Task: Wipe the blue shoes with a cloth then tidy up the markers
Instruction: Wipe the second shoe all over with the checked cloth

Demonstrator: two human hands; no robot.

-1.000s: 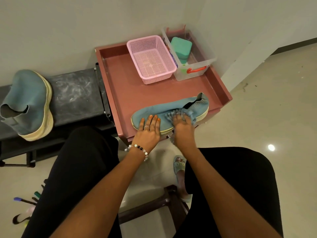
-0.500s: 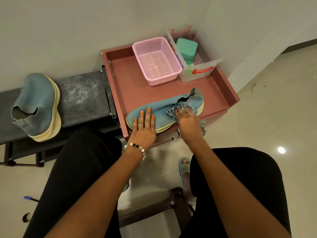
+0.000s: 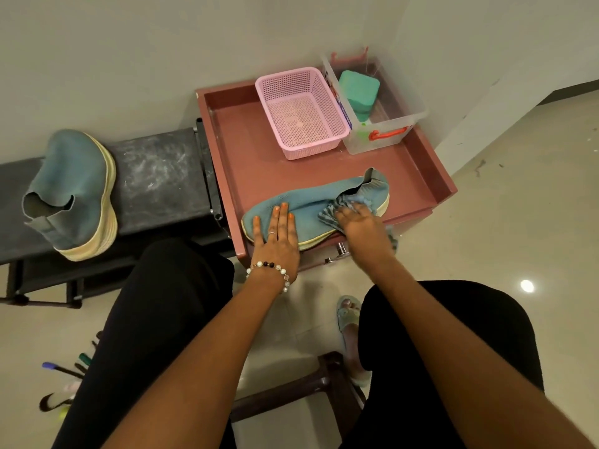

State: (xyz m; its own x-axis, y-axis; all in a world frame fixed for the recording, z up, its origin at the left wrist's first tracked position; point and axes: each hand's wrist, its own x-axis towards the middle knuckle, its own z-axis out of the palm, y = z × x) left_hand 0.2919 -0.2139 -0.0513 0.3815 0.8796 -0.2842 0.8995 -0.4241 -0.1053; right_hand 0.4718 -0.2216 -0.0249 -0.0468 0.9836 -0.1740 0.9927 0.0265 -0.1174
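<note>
A blue knit shoe [image 3: 311, 202] lies on its side along the front of the reddish-brown table tray [image 3: 246, 157]. My left hand [image 3: 275, 234] presses flat on its toe end, fingers straight. My right hand [image 3: 359, 222] holds a blue-grey striped cloth [image 3: 330, 212] bunched against the shoe near its ankle opening. The second blue shoe [image 3: 74, 189] stands on the dark bench [image 3: 155, 176] at the left. Several markers [image 3: 64, 371] lie on the floor at the lower left, partly hidden by my leg.
A pink mesh basket [image 3: 301, 111] and a clear plastic box [image 3: 385, 124] with a green block inside stand at the back of the tray. A dark wooden stool [image 3: 311, 384] is between my knees. A sandalled foot [image 3: 350, 322] rests on the tiled floor.
My right hand has slid the cloth along the shoe toward its heel end. The left hand stays pressed on the toe end. The camera has shifted slightly.
</note>
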